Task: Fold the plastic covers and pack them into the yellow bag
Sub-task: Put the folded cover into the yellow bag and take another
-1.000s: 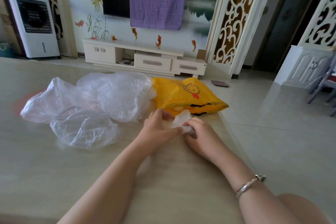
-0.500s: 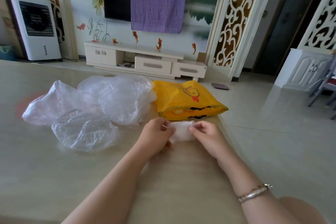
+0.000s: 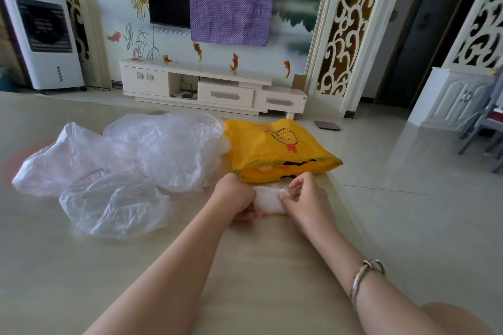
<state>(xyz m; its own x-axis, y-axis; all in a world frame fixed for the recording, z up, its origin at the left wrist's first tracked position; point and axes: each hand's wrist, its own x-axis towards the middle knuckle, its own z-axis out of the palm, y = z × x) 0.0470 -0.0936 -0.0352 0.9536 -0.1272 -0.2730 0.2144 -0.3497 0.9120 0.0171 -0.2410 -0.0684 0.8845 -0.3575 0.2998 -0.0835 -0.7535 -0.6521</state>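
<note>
A small folded plastic cover (image 3: 268,198), white and compact, lies on the table between my hands. My left hand (image 3: 235,196) grips its left end with curled fingers. My right hand (image 3: 306,198) pinches its right end. Just behind them the yellow bag (image 3: 275,149) lies on its side with a chicken print, its opening facing my hands. To the left, three loose clear plastic covers sit crumpled on the table: one at the far left (image 3: 62,160), one in the middle (image 3: 174,149) and one nearer me (image 3: 114,204).
The beige table (image 3: 190,266) ends just right of my right hand, with tiled floor (image 3: 408,198) beyond. A white TV cabinet (image 3: 212,87), an air cooler (image 3: 43,38) and a chair (image 3: 487,128) stand farther off.
The folded cover has been turned and drawn out flat between my hands. My hands have moved slightly apart, each now holding one end.
</note>
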